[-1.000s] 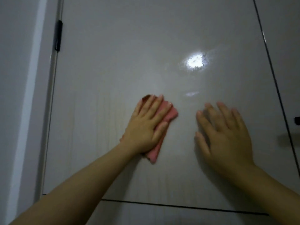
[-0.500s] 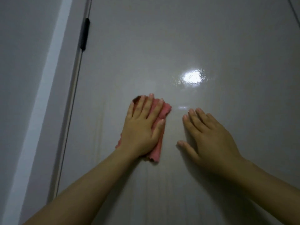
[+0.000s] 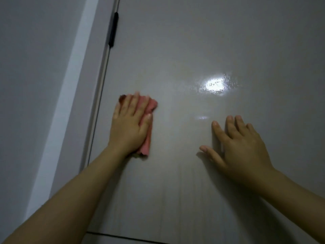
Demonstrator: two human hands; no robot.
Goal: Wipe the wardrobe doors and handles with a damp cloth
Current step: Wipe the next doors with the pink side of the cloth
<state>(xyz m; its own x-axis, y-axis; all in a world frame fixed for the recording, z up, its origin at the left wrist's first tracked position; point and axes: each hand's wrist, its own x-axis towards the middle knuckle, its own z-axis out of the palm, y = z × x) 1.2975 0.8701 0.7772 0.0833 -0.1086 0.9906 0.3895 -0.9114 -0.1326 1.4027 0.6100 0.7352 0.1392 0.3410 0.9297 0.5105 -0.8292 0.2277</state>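
The cloth point(image 3: 146, 124) is pink, folded into a narrow crumpled pad, and sits left of centre in the frame, pressed flat against the wardrobe door point(image 3: 193, 41). The left hand point(image 3: 129, 124) lies over it with fingers spread, palm pinning it to the panel rather than clenching it; pink shows between the fingers and in a strip below the thumb. The right hand point(image 3: 241, 148) rests bare and splayed on the door at right of centre, holding nothing, well apart from the cloth. The door is pale grey and glossy, with a bright reflection point(image 3: 215, 84) above and between the hands. Its left edge runs just beside the cloth hand, with a dark handle point(image 3: 112, 29) at upper left. A dark seam point(image 3: 123, 236) crosses the bottom. Broad bare panel spreads above and to the right.
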